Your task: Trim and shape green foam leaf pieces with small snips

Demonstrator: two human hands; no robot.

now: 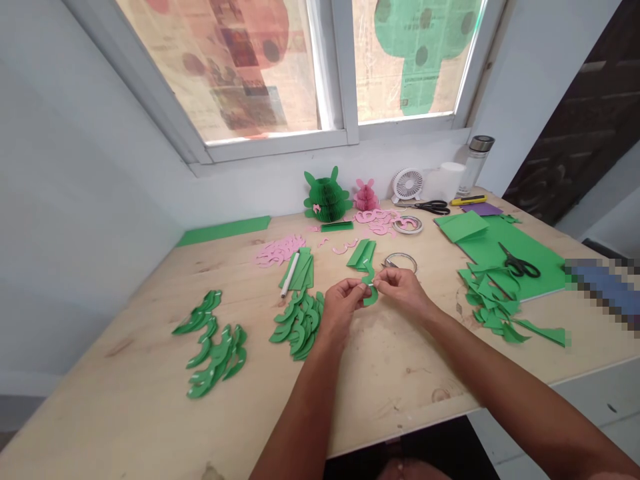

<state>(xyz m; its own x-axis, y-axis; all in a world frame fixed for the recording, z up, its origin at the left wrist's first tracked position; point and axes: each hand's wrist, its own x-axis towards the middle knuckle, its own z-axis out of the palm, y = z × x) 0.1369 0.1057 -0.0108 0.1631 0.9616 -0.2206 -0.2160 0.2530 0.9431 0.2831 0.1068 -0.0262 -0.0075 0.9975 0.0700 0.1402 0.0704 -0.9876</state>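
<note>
Between left hand (345, 301), right hand (403, 288): green strip (368, 276), long axis toward window (339, 73).

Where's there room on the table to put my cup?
Bare table shows at the near left, before the leftmost green curls; between left arm and right arm; and between those curls and the long green strip.

It's crowded at the back, around the fan, and right, around the green scraps.

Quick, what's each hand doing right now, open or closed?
Left hand: closed, holding a green paper piece.
Right hand: fingertips pinched shut at the same piece; too small to tell what they grip.
</note>
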